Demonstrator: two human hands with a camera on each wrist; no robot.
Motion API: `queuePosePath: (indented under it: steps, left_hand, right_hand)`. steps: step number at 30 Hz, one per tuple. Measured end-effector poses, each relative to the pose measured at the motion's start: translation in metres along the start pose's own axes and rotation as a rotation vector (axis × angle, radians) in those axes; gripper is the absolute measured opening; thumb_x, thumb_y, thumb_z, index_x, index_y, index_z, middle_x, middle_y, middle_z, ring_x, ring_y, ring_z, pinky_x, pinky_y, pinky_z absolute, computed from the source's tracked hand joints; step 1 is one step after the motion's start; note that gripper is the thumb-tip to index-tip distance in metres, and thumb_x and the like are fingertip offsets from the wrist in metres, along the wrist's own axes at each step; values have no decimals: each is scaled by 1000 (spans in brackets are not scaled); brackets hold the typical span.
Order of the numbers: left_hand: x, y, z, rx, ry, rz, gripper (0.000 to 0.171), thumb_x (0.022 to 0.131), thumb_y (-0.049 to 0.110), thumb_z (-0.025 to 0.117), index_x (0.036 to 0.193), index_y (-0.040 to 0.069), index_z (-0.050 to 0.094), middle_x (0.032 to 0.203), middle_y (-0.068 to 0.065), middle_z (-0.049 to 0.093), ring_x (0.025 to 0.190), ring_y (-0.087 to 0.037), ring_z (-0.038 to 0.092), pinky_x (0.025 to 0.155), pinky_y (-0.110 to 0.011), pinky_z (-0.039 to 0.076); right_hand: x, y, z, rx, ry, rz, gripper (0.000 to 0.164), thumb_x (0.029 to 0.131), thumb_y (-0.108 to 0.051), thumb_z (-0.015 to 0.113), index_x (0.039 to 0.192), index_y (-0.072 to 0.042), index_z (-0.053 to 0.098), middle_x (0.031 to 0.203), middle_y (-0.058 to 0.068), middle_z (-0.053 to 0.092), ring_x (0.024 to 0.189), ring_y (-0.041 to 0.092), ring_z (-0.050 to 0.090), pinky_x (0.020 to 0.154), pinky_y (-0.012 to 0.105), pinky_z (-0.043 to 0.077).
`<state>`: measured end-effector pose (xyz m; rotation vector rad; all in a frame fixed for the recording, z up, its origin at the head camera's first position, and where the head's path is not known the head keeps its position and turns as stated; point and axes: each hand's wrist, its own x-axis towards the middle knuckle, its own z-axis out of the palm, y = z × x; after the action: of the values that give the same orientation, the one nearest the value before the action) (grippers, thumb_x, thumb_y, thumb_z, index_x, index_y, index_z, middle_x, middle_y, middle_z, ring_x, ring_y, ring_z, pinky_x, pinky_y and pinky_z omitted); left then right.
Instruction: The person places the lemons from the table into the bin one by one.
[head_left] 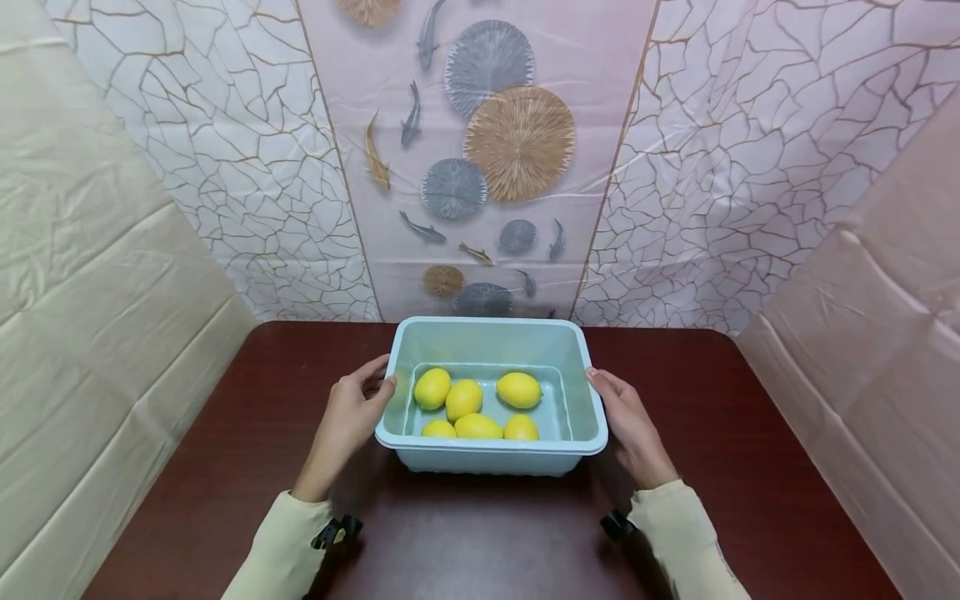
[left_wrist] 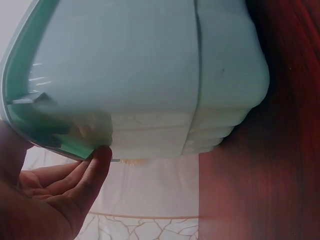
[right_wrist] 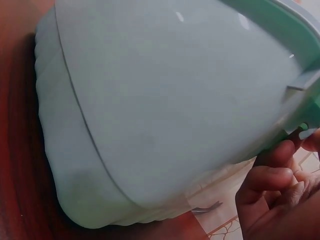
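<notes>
A pale blue-green plastic basin stands on the table, with several yellow lemons on its floor. Three lemons lie along the near wall, partly hidden by the rim. At the basin's left side my left hand grips the rim, thumb on top and fingers underneath; in the left wrist view those fingers curl beneath the rim. My right hand pinches the rim on the opposite side. In the right wrist view its bent fingers are under the edge, beside the tall smooth outer wall.
The dark reddish-brown table extends around the basin. A patterned cloth backdrop hangs right behind the table's far edge. Beige padded panels flank both sides. Each wrist wears a small black device.
</notes>
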<state>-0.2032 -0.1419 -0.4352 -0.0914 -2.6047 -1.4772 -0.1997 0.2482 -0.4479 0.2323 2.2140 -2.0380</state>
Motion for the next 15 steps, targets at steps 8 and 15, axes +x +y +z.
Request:
queuePosePath:
  steps: [8,15]
  left_hand:
    - [9,-4,1,-42,12,-15,47,105,19,63,149,3,58,131,-19,70,113,-30,68,95,-46,57]
    - [18,-10,-2,-57,21,-9,46,105,19,63,149,5,59,128,-20,71,117,-33,68,99,-49,56]
  right_hand:
    - [13,-4,0,-20,-12,3,66,109,-55,49,150,-3,53,121,7,66,98,9,64,81,26,56]
    - [20,-8,6,16,-14,22,64,109,-53,50,148,-3,54,117,2,66,99,9,63,81,26,55]
